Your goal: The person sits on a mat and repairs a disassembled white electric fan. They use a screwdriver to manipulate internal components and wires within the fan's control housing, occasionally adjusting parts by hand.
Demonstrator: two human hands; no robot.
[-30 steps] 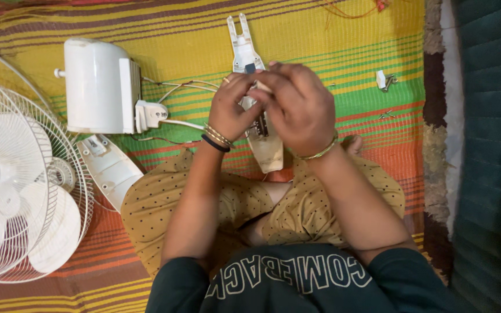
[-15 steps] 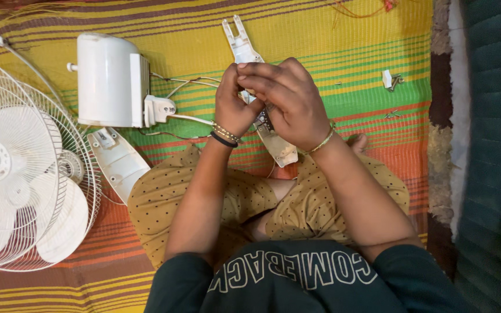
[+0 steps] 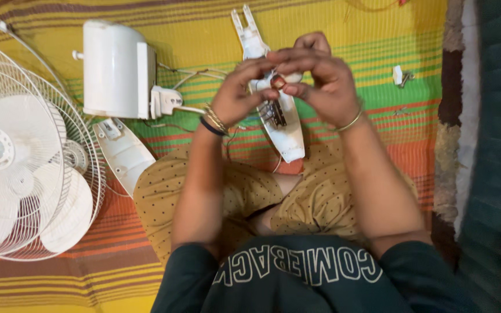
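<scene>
My left hand point(image 3: 240, 93) and my right hand point(image 3: 319, 75) meet above a long white plastic fan housing part point(image 3: 282, 124) with exposed switch contacts. Between the fingertips of both hands sits a small reddish-brown part point(image 3: 278, 82). The housing lies lengthwise on the striped mat, its forked end point(image 3: 244, 23) pointing away from me and its rounded end near my crossed legs. Thin wires point(image 3: 195, 75) run from it toward the white motor casing point(image 3: 114, 69) on the left.
A white fan grille with blades point(image 3: 18, 156) lies at the far left. A second white cover piece point(image 3: 124, 153) rests by my left knee. A small white clip with screws point(image 3: 400, 76) lies on the mat at right. A dark green cushion edge point(image 3: 497, 145) borders the right side.
My hands have lifted slightly and drawn apart, uncovering the housing's switch contacts. The view has shifted a little, so the motor casing and grille sit further right in frame.
</scene>
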